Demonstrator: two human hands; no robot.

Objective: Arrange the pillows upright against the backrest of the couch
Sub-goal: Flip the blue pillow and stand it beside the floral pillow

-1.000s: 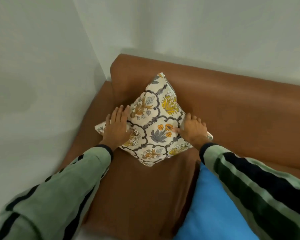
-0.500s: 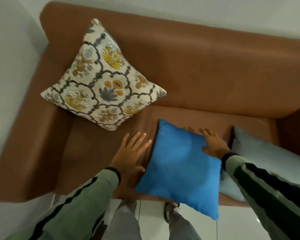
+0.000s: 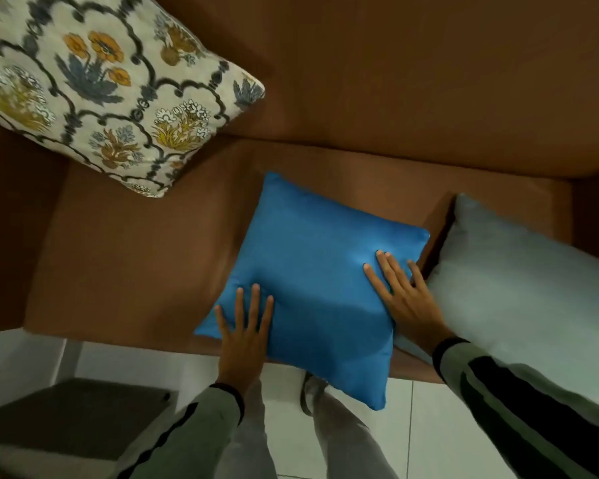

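A bright blue pillow (image 3: 312,271) lies flat on the brown couch seat (image 3: 135,257), its near corner hanging over the front edge. My left hand (image 3: 244,326) rests flat on its near left edge, fingers spread. My right hand (image 3: 407,299) lies flat on its right side, fingers apart. A floral patterned pillow (image 3: 94,81) leans against the backrest (image 3: 412,70) at the far left, standing on one corner. A pale grey-blue pillow (image 3: 526,292) lies flat on the seat to the right, beside the blue one.
White floor tiles (image 3: 429,426) run along the couch front, where my legs stand. A dark grey stool or cushion (image 3: 73,416) sits on the floor at lower left. The right armrest (image 3: 595,216) rises beyond the pale pillow.
Both hands left the floral pillow, which stays propped against the backrest, and came down onto the blue pillow. My view dropped and moved closer to the seat.
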